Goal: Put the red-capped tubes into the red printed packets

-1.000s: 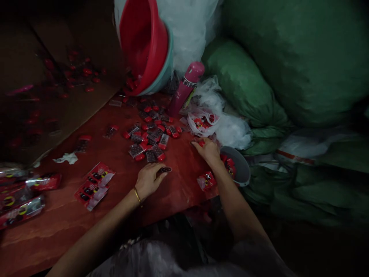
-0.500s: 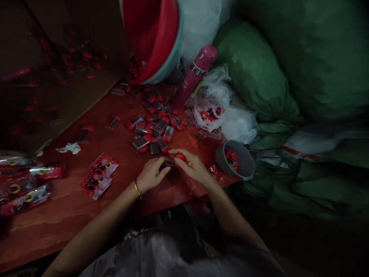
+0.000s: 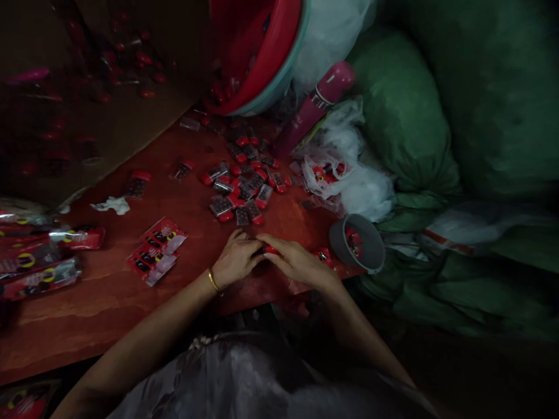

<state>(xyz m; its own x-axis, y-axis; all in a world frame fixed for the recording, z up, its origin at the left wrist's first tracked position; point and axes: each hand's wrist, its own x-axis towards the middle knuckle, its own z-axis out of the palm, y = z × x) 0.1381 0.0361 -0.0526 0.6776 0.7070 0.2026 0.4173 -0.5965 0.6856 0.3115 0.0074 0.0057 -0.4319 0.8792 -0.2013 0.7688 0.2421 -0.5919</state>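
My left hand, with a gold bangle at the wrist, is closed round the dark end of a small container. The fingers of my right hand pinch its red cap. Both hands meet over the front edge of the red table; most of the container is hidden between them. Just beyond lies a pile of small clear containers with red caps and dark contents. Printed red cards lie left of my left hand. A grey bucket holding red pieces stands right of my right hand.
A pink flask leans behind the pile, beside plastic bags. Red and teal basins tilt at the back. A cardboard box holds more red-capped pieces. Packed red tubes lie at the left; green sacks fill the right.
My hands have drawn together, and the dark part of the container is now mostly covered by my left fingers. The camera view has shifted slightly.
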